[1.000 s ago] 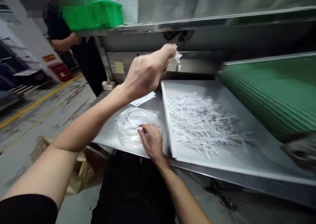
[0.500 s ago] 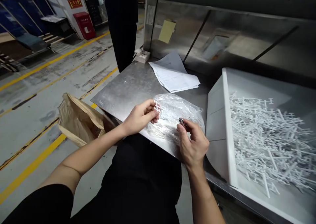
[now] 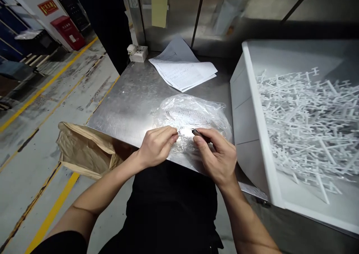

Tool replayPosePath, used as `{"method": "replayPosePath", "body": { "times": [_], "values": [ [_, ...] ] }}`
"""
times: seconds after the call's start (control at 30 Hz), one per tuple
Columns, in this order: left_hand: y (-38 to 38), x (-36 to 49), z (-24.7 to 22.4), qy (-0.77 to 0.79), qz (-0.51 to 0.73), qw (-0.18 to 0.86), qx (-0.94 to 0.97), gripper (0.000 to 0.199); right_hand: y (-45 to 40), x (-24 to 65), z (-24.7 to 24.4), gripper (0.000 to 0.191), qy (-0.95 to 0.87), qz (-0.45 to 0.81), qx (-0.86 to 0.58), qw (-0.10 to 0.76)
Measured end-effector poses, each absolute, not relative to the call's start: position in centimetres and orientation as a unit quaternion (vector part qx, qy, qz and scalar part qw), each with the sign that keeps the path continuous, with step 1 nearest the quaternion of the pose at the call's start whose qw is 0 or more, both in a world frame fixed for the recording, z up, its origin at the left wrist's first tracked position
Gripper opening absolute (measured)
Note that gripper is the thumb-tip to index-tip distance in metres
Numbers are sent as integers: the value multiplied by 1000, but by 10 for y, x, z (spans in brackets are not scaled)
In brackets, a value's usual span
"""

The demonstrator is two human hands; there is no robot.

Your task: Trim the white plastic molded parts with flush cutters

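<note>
Between the fingertips of my left hand (image 3: 159,145) is a small white plastic sprue piece (image 3: 181,135), mostly covered by the fingers. My right hand (image 3: 217,153) grips a small dark metal nail clipper (image 3: 196,132), its tip pointing left toward the piece with a short gap between them. Both hands are over a clear plastic bag (image 3: 193,110) lying on the metal table (image 3: 117,108). Small specks show in or on the bag.
To the right, a white bin (image 3: 249,97) holds a heap of white branched plastic pieces (image 3: 311,130). Papers (image 3: 185,73) and a power socket (image 3: 138,54) lie at the back. An open brown paper bag (image 3: 84,149) stands at the left. A person in dark trousers (image 3: 109,26) stands beyond.
My hands have come closer together, bringing the nail clipper near the white piece. The left hand has turned knuckles up. The camera view has shifted and tilted.
</note>
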State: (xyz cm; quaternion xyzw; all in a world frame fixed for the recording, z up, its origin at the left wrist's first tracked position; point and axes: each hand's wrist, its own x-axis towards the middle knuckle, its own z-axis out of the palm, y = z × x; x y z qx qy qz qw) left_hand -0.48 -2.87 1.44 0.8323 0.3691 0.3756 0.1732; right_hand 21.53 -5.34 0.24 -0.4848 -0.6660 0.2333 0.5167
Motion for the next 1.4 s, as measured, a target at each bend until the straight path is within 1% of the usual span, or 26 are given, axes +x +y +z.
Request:
{"method": "replayPosePath", "body": {
  "times": [0.3, 0.5, 0.7, 1.0, 1.23, 1.4],
  "values": [
    [-28, 6, 3, 331, 389, 198, 836, 14, -56, 215, 6, 5, -658, 243, -503, 504],
    [-26, 4, 6, 316, 360, 209, 853, 14, -55, 215, 10, 3, -666, 252, -502, 490],
    [-25, 5, 5, 307, 368, 206, 853, 12, -56, 215, 8, 4, -685, 240, -495, 479],
    [-26, 4, 4, 300, 362, 216, 856, 14, -56, 214, 9, 3, -688, 234, -495, 476],
    [-26, 6, 4, 300, 352, 213, 861, 14, -56, 214, 10, 5, -683, 246, -498, 474],
    [-25, 7, 3, 303, 326, 216, 869, 16, -54, 214, 9, 7, -661, 278, -515, 469]
  ]
}}
